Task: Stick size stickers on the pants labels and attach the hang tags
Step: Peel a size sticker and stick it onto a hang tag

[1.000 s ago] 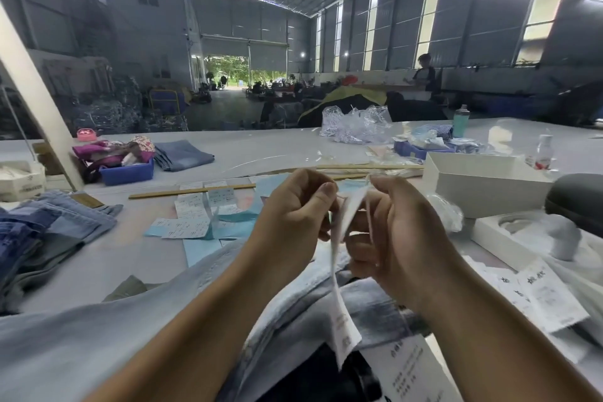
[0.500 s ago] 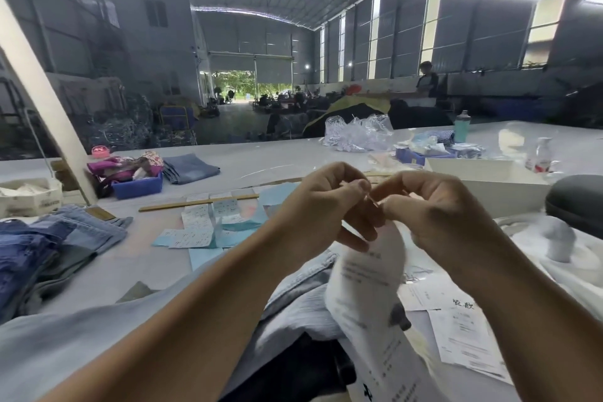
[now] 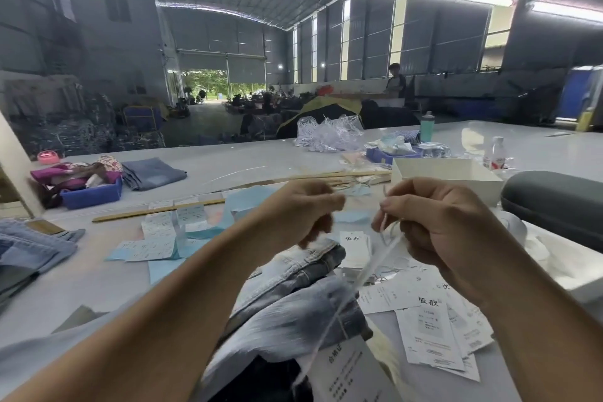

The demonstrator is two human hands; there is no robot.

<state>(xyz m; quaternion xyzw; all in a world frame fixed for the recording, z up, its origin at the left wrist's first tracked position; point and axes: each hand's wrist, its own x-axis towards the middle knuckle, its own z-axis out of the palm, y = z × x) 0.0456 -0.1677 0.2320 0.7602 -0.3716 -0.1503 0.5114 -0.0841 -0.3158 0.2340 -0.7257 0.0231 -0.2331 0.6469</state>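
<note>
Open tabletop (image 3: 248, 160): broad bare band across mid-frame, behind the wooden strip (image 3: 156, 210). Obstructions: blue bin (image 3: 93, 194) centre-left; white box (image 3: 450, 178) and dark case (image 3: 554, 206) at right; loose tags (image 3: 434, 333) lower right; pants (image 3: 293, 313) heaped at lower centre; jeans stack (image 3: 29, 248) at left edge.

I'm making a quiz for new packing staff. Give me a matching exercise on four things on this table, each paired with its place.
Things:
1. blue bin
2. white box
3. folded jeans
4. hang tag

Places:
A. bottom centre, hanging on a string from the right hand
B. far left, filled with cloth items
C. just right of the blue bin
D. right, behind the right hand

Pairs: 1-B, 2-D, 3-C, 4-A
</note>
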